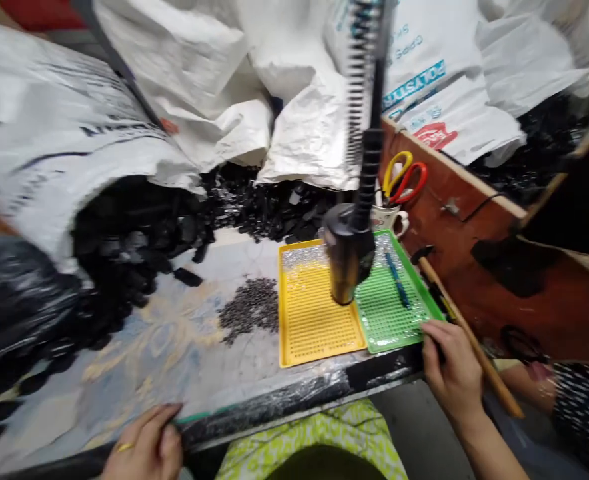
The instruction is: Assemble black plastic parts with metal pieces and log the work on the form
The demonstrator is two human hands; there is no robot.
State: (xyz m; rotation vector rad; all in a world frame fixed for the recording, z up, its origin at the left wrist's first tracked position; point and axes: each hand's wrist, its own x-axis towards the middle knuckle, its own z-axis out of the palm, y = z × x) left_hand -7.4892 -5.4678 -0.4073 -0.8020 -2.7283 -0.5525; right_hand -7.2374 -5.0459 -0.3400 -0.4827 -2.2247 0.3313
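Observation:
My left hand [147,445] rests on the table's near edge [274,400] at the lower left, a ring on one finger, fingers curled over the edge with nothing visible in them. My right hand [449,370] grips the table's near right corner, beside the green perforated tray [389,313]. A yellow perforated tray [314,320] lies next to the green one. A black hanging power tool [347,257] on a coiled cable dangles over the seam between both trays. A pile of small dark screws [252,307] lies left of the yellow tray.
Heaps of black plastic parts [139,247] spill from white woven sacks [199,100] at the back and left. A mug [392,217] holds scissors [404,177]. A hammer [454,313] and a wooden board [499,267] stand at the right. A blue pen [397,277] lies in the green tray.

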